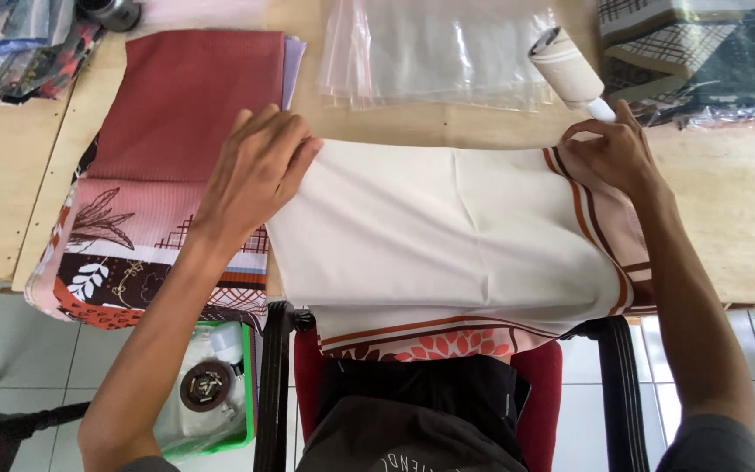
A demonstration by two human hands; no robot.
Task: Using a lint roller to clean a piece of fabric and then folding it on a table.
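White floor tiles and a green basket [220,393] are showing nearest, under the edge of a wooden table [727,218] where a cream cloth [430,227] is lying folded and hanging over the near edge. The left hand [255,170] is pressing flat and open on its far left corner, touching a red patterned cloth [176,149] alongside, while the right hand [613,153] is pinching the striped far right corner. Beyond, clear plastic bags [439,48] and a lint roller [570,70] are crowding the far edge.

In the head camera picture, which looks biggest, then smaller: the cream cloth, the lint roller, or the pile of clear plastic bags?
1. cream cloth
2. pile of clear plastic bags, partly cut off by the picture's edge
3. lint roller
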